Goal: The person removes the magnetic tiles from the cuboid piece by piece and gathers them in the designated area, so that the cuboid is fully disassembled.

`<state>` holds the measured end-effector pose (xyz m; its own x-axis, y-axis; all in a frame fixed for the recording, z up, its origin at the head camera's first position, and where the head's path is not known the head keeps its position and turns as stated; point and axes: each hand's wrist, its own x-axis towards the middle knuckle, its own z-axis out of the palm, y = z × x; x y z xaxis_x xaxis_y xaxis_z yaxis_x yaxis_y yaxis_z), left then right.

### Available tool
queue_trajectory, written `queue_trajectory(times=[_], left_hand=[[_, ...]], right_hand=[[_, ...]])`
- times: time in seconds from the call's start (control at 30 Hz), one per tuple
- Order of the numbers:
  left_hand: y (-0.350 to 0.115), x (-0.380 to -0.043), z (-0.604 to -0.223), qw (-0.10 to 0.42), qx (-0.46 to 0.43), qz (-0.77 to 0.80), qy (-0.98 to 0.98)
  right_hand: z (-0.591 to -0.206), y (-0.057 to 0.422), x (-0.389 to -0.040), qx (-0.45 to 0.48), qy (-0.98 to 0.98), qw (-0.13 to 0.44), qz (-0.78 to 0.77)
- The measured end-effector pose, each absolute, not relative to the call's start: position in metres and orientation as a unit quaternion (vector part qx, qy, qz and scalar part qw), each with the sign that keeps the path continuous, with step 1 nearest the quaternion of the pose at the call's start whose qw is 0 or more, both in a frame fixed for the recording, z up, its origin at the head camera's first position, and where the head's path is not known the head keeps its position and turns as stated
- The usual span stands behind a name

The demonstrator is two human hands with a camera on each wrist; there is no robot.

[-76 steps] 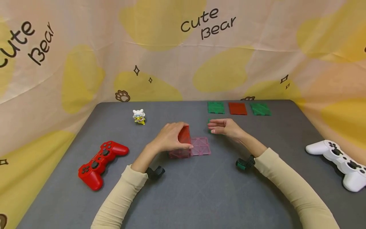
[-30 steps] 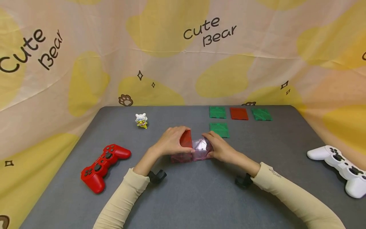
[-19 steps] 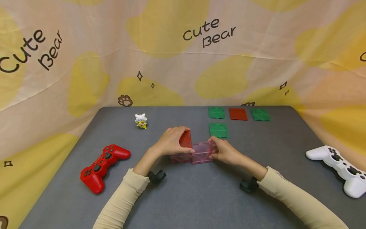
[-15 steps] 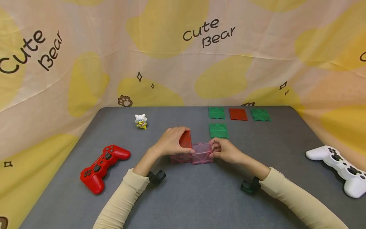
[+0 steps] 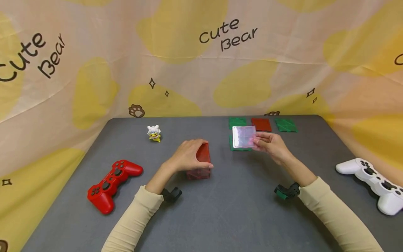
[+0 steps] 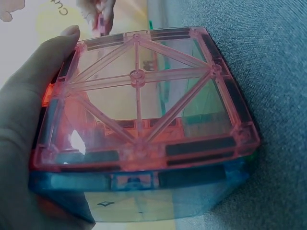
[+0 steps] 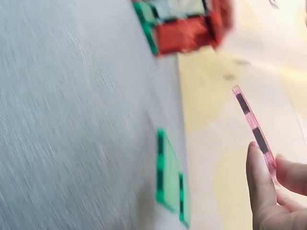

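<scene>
My left hand (image 5: 185, 155) grips a small box of magnetic tiles (image 5: 203, 154) on the grey table, thumb and fingers spread across it. The left wrist view shows the box's pink tile face (image 6: 138, 76), with a blue tile (image 6: 196, 189) joined along its near edge. Red and green show through the clear plastic, and my palm hides the box's left part. Raised to the right, my right hand (image 5: 274, 148) pinches a single pink magnetic tile (image 5: 243, 136) by its edge. That tile hangs in front of a flat green tile (image 5: 231, 144), partly covering it.
Two more green tiles (image 5: 285, 125) and a red tile (image 5: 261, 124) lie in a row at the back. A small white-and-yellow figurine (image 5: 154, 133) stands back left. A red game controller (image 5: 114, 185) lies left, a white one (image 5: 373, 185) right. Patterned cloth (image 5: 176, 52) hangs behind.
The pink tile lay flat beside the box earlier. My right hand has taken hold of it and lifted it away, up and to the right. My left hand has stayed on the box.
</scene>
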<state>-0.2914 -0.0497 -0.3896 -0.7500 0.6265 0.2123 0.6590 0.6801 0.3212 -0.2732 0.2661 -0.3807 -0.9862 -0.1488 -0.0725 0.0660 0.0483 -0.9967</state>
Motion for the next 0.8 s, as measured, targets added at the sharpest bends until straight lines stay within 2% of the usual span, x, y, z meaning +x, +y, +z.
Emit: queue_trajectory(times=[0.4,0.8], left_hand=[[-0.048,-0.293,-0.391,0.041,-0.352,-0.190,-0.916],[-0.049,-0.294,-0.391,0.042,-0.349,-0.196,-0.915]], right_hand=[[-0.382,0.312,-0.285,-0.025,0.659,0.095,-0.746],[-0.406,0.343,-0.289,0.046,0.685,0.120,-0.717]])
